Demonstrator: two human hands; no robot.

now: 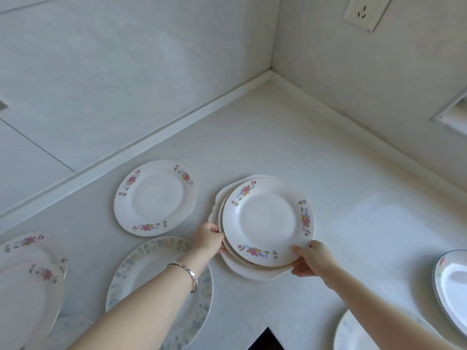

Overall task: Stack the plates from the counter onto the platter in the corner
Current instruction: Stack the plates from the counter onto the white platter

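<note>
White counter point(328, 198) runs into a corner between two white walls point(126, 72), and one socket point(366, 11) sits on the wall at 1 o'clock.

Near the middle lies one white platter point(252, 275) with a wavy rim. Two plates show on it: a lower plate point(235, 256), of which only the edge peeks out, and a top plate point(267, 221) with pink flowers.

The left hand point(208, 238), with one bracelet point(187, 271) on its wrist, has its fingers curled round the platter's rim at 8 o'clock. The right hand point(310, 258) pinches the top plate at 5 o'clock, thumb on the rim and fingers underneath.

Seven more plates lie on the counter:
- one pink-flower plate point(155, 198) at 10 o'clock of the platter, just beside it
- one large pale plate point(161, 286) under the left forearm
- two overlapping flower plates point(27, 286) at the 9 o'clock edge
- one faint plate point(68, 329) at 7 o'clock
- one blue-rimmed plate point(452, 284) at 4 o'clock
- one pale plate point(366, 334) at 5 o'clock
</note>
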